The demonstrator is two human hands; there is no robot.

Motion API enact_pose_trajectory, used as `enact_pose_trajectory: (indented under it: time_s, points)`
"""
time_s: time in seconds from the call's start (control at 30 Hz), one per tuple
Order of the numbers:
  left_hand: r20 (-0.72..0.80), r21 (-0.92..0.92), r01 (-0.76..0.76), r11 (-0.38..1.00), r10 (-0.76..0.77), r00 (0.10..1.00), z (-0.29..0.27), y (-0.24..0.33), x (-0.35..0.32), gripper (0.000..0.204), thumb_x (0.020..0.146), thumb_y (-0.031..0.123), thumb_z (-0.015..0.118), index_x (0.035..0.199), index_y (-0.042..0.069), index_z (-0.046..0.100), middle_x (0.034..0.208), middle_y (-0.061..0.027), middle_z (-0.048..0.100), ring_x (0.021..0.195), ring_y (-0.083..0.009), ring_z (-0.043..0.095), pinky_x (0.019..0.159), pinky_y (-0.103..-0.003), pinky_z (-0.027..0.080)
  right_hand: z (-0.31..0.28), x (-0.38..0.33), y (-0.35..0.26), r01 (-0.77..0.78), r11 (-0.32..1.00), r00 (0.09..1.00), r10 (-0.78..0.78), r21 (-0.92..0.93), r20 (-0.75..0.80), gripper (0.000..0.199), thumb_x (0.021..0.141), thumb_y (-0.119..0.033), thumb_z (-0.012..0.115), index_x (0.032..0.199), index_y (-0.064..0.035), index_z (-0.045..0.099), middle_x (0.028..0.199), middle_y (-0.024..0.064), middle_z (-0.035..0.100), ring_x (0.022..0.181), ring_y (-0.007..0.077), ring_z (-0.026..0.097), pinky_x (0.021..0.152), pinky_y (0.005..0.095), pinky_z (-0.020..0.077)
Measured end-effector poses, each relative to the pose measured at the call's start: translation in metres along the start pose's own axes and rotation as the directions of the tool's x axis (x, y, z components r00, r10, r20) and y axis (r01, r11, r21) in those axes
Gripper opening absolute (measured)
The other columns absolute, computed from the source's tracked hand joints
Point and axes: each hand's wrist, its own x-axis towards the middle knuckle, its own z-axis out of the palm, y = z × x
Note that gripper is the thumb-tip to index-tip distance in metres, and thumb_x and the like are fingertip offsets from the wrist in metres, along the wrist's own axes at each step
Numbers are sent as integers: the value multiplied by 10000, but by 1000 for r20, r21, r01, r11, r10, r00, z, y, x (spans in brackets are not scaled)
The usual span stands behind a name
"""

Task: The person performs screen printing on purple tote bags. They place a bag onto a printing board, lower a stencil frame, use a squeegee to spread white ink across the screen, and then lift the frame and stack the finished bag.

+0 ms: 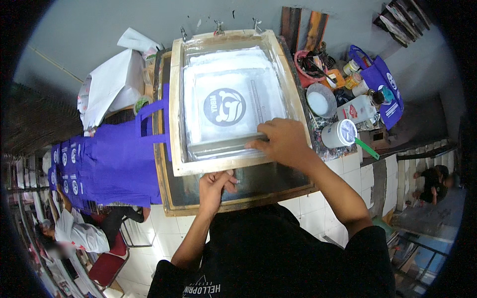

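My right hand (284, 141) grips the right end of a long squeegee (218, 145), which lies across the near part of a screen printing frame (176, 124). The frame has pale wooden sides, and its whitish mesh (213, 64) carries a round emblem (224, 107). Just below the frame's near side is my left hand (214, 187), its fingers curled in. Whatever it may hold is hidden. A purple tote bag (149, 119) reaches under the frame's left side, its handles showing. Beneath all this lies a dark board (196, 191) with a wooden border.
Purple bags (119, 159) are spread on the left, near a seated person (82, 231). To the right stand a white tub (338, 134) with a green-handled tool (366, 148), a bowl (321, 100) and a plastic jug (358, 109). Clamps (218, 27) line the frame's far side.
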Motion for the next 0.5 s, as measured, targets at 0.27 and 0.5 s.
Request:
enact_pose_trajectory:
  time_s: [0.27,0.5]
  points:
    - [-5,-44,18,999,-18,1000,-4,-6,0,201,954,116,689,833,-44,684,714,-147,696,525,-179,633,497,-300,502,29,69,47,65,996,996,-68,-63,-57,507,843,-574,713,873,-68,720,778,133,700,760,335,686,673,474,516]
    - [92,-248,289,925,-274,957,-8,24,0,373,920,102,598,1207,-135,576,930,-244,735,823,-353,741,932,-436,564,35,188,114,-47,992,998,42,-116,-44,630,788,-669,731,996,-75,765,862,163,739,848,350,711,741,457,534]
